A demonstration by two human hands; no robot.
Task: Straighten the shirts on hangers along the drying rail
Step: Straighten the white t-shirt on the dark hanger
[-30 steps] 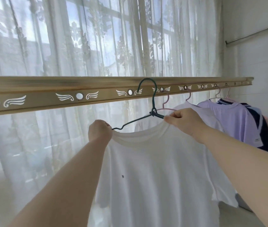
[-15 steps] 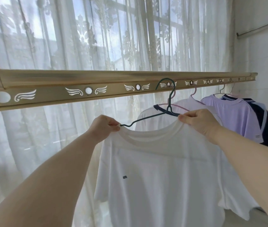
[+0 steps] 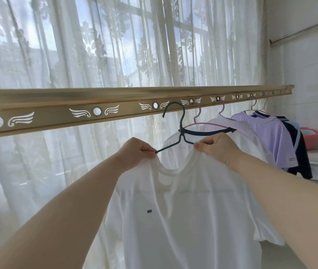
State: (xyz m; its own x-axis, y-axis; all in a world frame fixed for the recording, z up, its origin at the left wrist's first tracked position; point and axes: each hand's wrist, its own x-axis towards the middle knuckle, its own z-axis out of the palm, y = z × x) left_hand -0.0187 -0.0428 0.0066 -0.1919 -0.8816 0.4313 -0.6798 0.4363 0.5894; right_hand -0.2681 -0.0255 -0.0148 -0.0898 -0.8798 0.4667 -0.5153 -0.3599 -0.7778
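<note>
A white T-shirt (image 3: 185, 216) hangs on a dark green wire hanger (image 3: 181, 131) in front of me. The hanger's hook sits just below the gold drying rail (image 3: 61, 105), free of its holes. My left hand (image 3: 134, 154) pinches the shirt's left shoulder and the hanger's wire end. Gripping the collar's right side at the hanger is my right hand (image 3: 216, 148). Behind it a second white shirt (image 3: 249, 136) hangs on a pink hanger (image 3: 199, 121), then a lilac shirt (image 3: 271, 136) and a navy garment (image 3: 300, 152).
Sheer lace curtains (image 3: 115, 55) cover the window behind the rail. A pink basin (image 3: 309, 138) stands on a white surface at the far right, by the tiled wall (image 3: 313, 74). The rail's left holes carry no hangers.
Both hands and the green hanger have dropped and shifted right along the rail; the hook now hangs just below the rail. My left hand has slid to the wire end.
</note>
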